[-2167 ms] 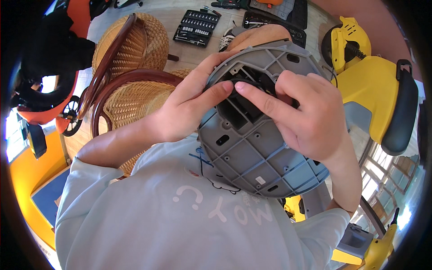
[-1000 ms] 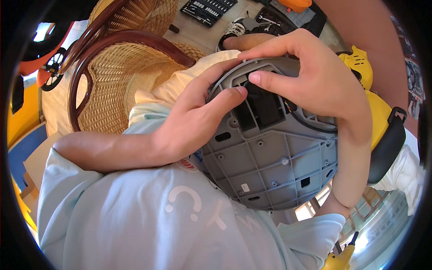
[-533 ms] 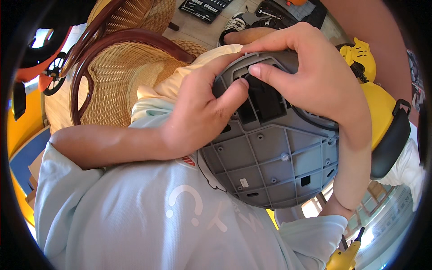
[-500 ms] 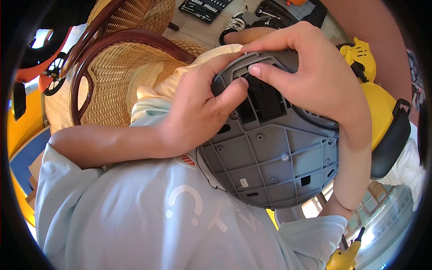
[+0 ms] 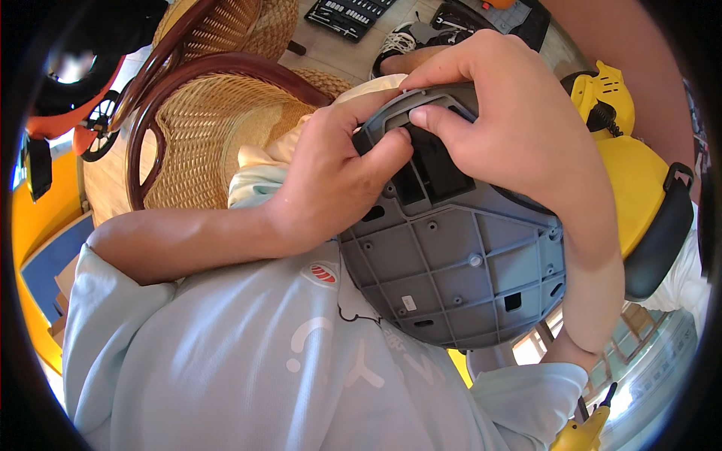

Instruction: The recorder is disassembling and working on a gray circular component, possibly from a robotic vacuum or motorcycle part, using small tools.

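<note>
A rounded dark grey plastic panel (image 5: 451, 240) with a ribbed, grid-like underside is held up against my light shirt. My left hand (image 5: 331, 173) grips its upper left rim, thumb bent onto the inner edge and fingers behind. From the right, my right hand (image 5: 511, 120) arches over the top, its thumb pressing beside a dark rectangular recess (image 5: 432, 165). The two thumbtips lie close together near that recess. Most fingertips of both hands are hidden behind the panel's far edge. Small screw holes and slots dot the ribbed face.
Wicker chairs (image 5: 203, 128) with dark curved frames stand at the upper left. A socket set (image 5: 350, 16) lies on the floor near a black-and-white shoe (image 5: 396, 39). Yellow plastic parts (image 5: 632, 188) with a black pad stand right of my arm. An orange thing with a wheel (image 5: 100, 124) is at far left.
The view has shifted slightly, so the surroundings sit a little further right. Both hands keep nearly the same hold on the panel, with only a slight shift of the right hand.
</note>
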Demonstrator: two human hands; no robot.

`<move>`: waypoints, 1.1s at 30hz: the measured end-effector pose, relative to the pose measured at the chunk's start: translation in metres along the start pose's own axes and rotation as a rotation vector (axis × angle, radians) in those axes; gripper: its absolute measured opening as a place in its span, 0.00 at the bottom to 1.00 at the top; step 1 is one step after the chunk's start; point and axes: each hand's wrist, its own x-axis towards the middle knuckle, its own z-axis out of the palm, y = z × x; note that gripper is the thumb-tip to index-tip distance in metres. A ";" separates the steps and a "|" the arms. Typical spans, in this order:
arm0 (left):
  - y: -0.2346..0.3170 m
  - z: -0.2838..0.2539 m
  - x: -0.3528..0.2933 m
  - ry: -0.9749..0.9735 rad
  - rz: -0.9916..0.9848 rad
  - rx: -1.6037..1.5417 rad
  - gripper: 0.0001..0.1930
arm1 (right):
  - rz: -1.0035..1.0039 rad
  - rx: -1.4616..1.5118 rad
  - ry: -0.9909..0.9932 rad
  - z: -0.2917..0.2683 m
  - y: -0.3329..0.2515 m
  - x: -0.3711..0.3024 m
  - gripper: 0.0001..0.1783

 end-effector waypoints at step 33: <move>0.047 -0.064 0.042 -0.467 0.053 0.568 0.08 | 0.050 0.079 -0.086 -0.012 -0.022 0.008 0.15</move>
